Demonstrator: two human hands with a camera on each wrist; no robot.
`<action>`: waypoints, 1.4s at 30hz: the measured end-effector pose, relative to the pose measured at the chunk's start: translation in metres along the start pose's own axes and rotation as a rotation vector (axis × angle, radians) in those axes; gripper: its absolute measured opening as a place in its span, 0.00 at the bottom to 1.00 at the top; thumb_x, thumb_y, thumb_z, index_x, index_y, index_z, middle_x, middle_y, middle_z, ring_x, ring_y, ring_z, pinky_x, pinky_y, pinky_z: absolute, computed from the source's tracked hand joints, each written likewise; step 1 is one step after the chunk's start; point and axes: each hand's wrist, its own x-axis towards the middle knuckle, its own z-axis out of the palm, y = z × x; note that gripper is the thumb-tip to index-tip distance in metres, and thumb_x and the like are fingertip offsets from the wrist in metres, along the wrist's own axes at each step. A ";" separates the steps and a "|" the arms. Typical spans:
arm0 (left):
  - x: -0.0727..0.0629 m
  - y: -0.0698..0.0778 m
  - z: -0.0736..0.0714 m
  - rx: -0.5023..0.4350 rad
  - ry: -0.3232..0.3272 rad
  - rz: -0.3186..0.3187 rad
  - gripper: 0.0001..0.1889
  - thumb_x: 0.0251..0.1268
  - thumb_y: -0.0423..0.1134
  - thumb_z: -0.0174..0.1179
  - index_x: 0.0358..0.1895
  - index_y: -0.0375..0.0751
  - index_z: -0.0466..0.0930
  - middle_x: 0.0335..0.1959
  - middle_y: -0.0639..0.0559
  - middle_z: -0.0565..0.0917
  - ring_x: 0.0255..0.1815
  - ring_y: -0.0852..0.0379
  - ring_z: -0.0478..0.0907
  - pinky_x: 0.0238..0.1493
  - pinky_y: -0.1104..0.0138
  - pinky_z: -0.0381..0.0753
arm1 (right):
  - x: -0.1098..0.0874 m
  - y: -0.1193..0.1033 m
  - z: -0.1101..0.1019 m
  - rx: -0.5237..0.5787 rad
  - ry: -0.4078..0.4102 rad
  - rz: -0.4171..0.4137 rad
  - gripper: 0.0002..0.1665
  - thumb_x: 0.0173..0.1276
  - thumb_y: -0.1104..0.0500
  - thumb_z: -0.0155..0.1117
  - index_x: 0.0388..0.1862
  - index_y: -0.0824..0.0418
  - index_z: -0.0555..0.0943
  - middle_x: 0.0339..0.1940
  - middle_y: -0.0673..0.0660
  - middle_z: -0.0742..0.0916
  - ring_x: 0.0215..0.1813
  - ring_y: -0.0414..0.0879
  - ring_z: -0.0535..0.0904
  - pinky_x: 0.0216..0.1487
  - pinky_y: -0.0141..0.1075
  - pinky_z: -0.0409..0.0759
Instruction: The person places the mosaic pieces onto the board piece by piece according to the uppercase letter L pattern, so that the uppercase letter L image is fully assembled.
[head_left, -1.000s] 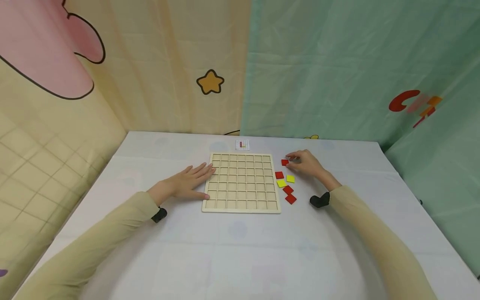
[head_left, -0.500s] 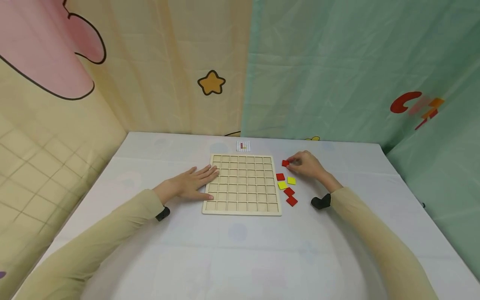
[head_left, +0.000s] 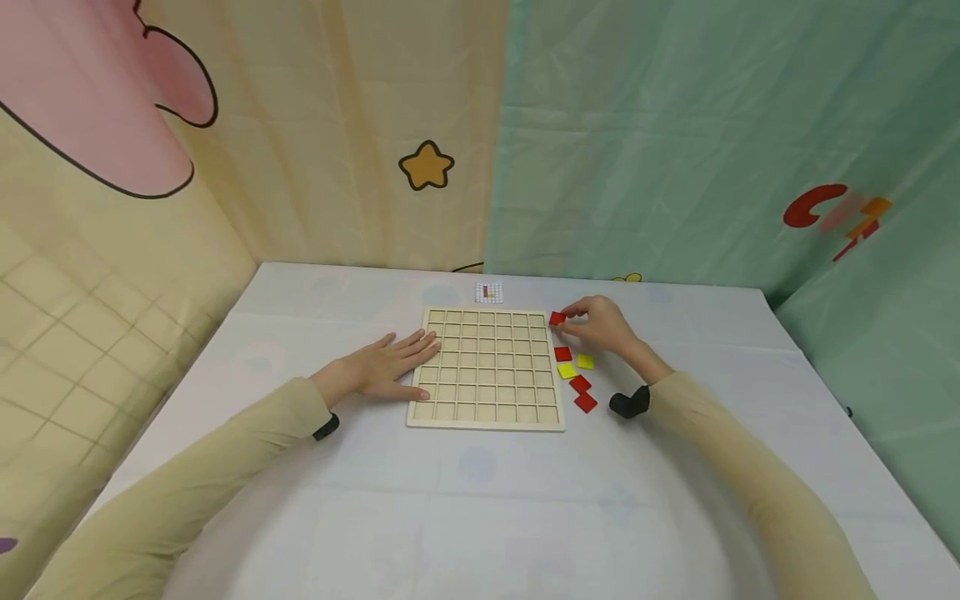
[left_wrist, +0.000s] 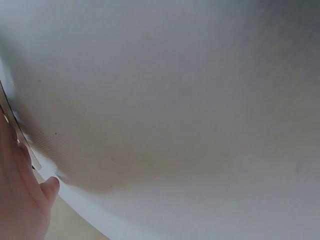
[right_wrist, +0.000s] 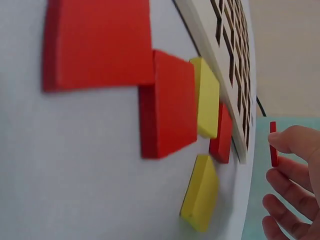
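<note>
No lettering is readable; the small grid card [head_left: 489, 292] seems too tiny.

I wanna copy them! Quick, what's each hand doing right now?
Left hand: open, spread over one edge of the board.
Right hand: holding a red tile.

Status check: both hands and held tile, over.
Left hand spread across left edge of grid board. Right hand pinching red tile near board's far right corner. Five loose tiles beside board, none between it and red tile.
</note>
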 end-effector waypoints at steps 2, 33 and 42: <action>0.000 0.000 0.001 0.000 0.000 0.003 0.47 0.66 0.70 0.43 0.78 0.48 0.36 0.80 0.50 0.38 0.81 0.48 0.35 0.75 0.42 0.41 | 0.003 -0.008 0.002 0.003 0.005 -0.017 0.19 0.63 0.55 0.67 0.48 0.65 0.85 0.45 0.63 0.88 0.50 0.56 0.79 0.54 0.50 0.76; 0.003 0.002 0.002 -0.001 -0.031 -0.024 0.46 0.67 0.69 0.41 0.78 0.49 0.35 0.80 0.50 0.36 0.81 0.48 0.34 0.76 0.43 0.40 | 0.047 -0.105 0.067 0.025 -0.142 -0.119 0.18 0.61 0.52 0.69 0.47 0.60 0.87 0.41 0.55 0.90 0.36 0.45 0.81 0.37 0.34 0.77; 0.002 0.002 0.000 -0.002 -0.029 -0.027 0.46 0.67 0.70 0.41 0.78 0.49 0.35 0.80 0.49 0.36 0.81 0.48 0.34 0.76 0.43 0.39 | 0.050 -0.106 0.068 -0.023 -0.145 -0.135 0.19 0.62 0.50 0.69 0.49 0.56 0.86 0.46 0.53 0.89 0.42 0.47 0.83 0.39 0.37 0.79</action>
